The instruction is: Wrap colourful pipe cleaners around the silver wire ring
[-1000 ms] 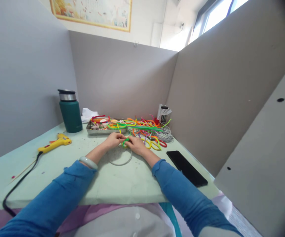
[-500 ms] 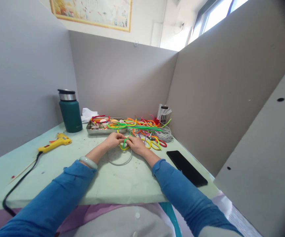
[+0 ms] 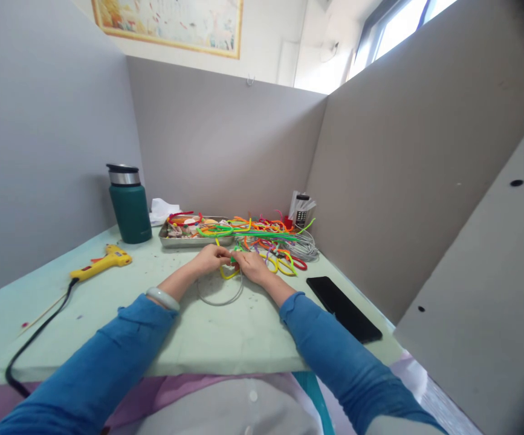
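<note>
– From the head view, can you read any writing around me?
– Your dark teal cylindrical bottle with a metal collar (image 3: 130,211) bears a faint mark low on its side, too small to read.
– How is my grip?
– Your left hand (image 3: 211,258) and right hand (image 3: 252,267) nearly meet, fingertips pinched together on a bright green fuzzy strip (image 3: 233,260), mostly covered by your fingers.
– Where exactly is it?
– Between your fingertips, at the far side of a thin grey wire ring (image 3: 219,304), with a bent yellow fuzzy strip (image 3: 228,277) just nearer you.
</note>
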Available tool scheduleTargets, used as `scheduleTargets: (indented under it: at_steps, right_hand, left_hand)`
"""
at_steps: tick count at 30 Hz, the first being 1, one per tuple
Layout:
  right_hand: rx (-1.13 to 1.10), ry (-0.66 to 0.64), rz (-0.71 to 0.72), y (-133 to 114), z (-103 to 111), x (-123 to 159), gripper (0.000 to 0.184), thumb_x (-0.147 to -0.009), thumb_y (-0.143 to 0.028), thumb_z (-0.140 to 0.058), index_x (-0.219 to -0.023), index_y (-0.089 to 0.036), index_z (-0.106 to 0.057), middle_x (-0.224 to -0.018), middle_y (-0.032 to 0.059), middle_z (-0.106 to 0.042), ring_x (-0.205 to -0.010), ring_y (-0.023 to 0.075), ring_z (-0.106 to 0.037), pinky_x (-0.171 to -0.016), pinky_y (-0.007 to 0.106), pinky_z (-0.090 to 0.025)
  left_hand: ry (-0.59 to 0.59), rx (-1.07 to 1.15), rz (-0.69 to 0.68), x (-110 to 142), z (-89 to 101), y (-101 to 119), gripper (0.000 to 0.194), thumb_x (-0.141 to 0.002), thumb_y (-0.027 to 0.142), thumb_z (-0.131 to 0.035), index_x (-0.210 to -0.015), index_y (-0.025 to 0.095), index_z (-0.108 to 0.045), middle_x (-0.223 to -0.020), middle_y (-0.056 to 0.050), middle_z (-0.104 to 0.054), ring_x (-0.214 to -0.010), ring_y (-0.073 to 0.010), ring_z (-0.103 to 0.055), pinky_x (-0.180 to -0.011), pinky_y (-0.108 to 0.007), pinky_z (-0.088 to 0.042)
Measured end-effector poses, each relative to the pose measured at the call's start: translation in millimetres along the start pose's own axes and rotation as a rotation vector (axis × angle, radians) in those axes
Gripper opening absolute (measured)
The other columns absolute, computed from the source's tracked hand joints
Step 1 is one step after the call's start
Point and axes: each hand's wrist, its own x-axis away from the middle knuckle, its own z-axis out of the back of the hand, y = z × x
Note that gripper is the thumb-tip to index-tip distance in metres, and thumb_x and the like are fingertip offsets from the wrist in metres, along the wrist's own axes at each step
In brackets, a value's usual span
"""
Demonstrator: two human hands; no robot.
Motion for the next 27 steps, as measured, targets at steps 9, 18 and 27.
scheduleTargets:
  at_steps: [9, 18, 27]
  right_hand:
    - [-0.010, 0.018, 0.002, -0.5, -1.0, 0.6, 0.056, -0.090, -0.050, -0.022, -0.074, -0.020, -0.067, -0.069, 0.0008, -0.063, -0.063, 0.0114, -0.053, -0.057, 0.021, -0.032]
    - [0.045, 0.012, 0.018, -0.4, -0.7, 0.0, 0.051, -0.090, -0.047, -0.027, -0.073, -0.019, -0.066, -0.070, 0.0007, -0.063, -0.064, 0.0112, -0.053, -0.056, 0.021, -0.030]
    - [0.044, 0.082, 0.069, -3.6, -1.3, -0.9, 0.033, -0.089, -0.038, -0.037, -0.083, -0.019, -0.064, -0.078, 0.0010, -0.064, -0.070, 0.0111, -0.054, -0.061, 0.020, -0.032]
  left_hand:
    - [-0.043, -0.012, -0.023, -1.4, -0.2, -5.0, 0.027, -0.062, 0.030, -0.058, -0.076, 0.010, -0.070, -0.065, -0.003, -0.062, -0.056, -0.0109, -0.047, -0.053, -0.022, -0.033]
    - [0.013, -0.075, -0.006, 0.0, -0.5, -2.5, 0.028, -0.061, 0.036, -0.059, -0.071, 0.011, -0.068, -0.058, -0.001, -0.058, -0.053, -0.0097, -0.043, -0.049, -0.021, -0.031]
    - [0.099, -0.197, -0.004, -6.8, 1.5, -14.4, 0.029, -0.063, 0.039, -0.054, -0.066, 0.012, -0.065, -0.055, 0.000, -0.054, -0.052, -0.0096, -0.040, -0.047, -0.020, -0.028]
